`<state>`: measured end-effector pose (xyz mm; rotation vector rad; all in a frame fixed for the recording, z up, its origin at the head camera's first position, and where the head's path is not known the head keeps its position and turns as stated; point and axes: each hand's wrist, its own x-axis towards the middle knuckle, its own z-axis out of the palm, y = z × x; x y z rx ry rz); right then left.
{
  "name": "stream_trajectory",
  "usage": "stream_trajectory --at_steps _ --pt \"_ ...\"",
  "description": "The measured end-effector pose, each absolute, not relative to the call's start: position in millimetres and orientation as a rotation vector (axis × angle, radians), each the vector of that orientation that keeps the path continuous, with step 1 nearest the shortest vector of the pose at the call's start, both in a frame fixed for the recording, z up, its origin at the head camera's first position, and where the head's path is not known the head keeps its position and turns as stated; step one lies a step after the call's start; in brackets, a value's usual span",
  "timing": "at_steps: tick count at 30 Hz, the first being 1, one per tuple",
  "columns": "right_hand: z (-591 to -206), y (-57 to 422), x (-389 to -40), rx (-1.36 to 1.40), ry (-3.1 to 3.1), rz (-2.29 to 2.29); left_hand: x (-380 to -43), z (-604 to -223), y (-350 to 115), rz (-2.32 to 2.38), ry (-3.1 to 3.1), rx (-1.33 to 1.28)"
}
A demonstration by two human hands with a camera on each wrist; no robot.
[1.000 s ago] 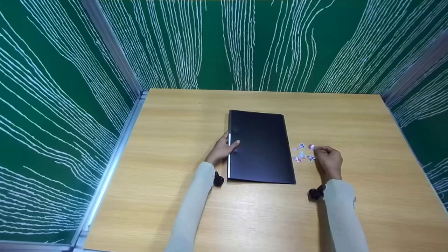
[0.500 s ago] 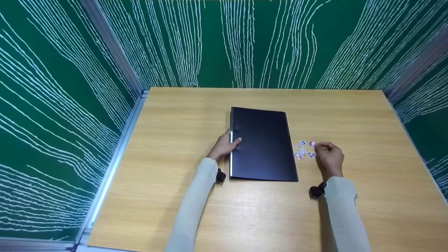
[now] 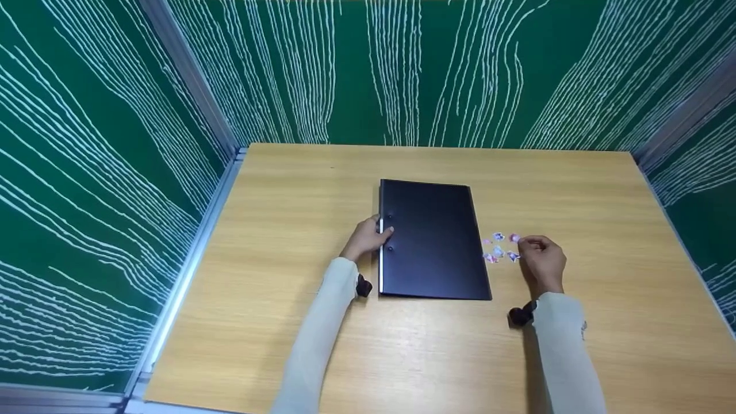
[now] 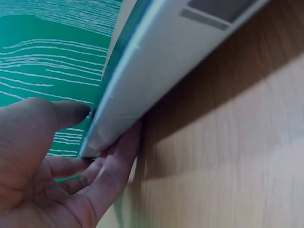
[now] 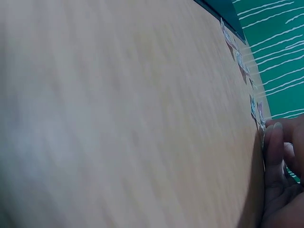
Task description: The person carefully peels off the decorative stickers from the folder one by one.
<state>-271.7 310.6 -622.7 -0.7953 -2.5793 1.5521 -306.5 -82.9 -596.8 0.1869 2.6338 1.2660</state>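
Note:
A black binder (image 3: 434,241) with two rivets near its spine lies on the wooden table. My left hand (image 3: 363,238) grips its spine edge, thumb on the cover and fingers underneath. In the left wrist view the pale spine (image 4: 137,76) is tilted, with fingers curled under its lower edge. To the right of the binder lie several small colourful stickers (image 3: 498,251). My right hand (image 3: 542,261) pinches the edge of the pink sticker (image 3: 513,237) at the group's upper right. The right wrist view has the stickers (image 5: 242,66) in a row leading to my fingertips.
The wooden table (image 3: 287,190) extends around the binder. Green panels (image 3: 351,75) with white wavy lines stand behind it and at both sides, joined by metal posts (image 3: 190,75). A dark wrist camera (image 3: 520,315) sits at the right cuff, another (image 3: 363,286) at the left.
The whole head view shifts slightly. Both hands keep their places on the binder and at the pink sticker.

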Motion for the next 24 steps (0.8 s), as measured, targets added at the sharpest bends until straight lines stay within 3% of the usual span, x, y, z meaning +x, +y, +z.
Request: stream_trajectory --at_steps 24 --pt "-622.7 310.5 -271.1 -0.791 -2.568 1.538 -300.6 -588.8 -79.6 1.203 2.738 0.129"
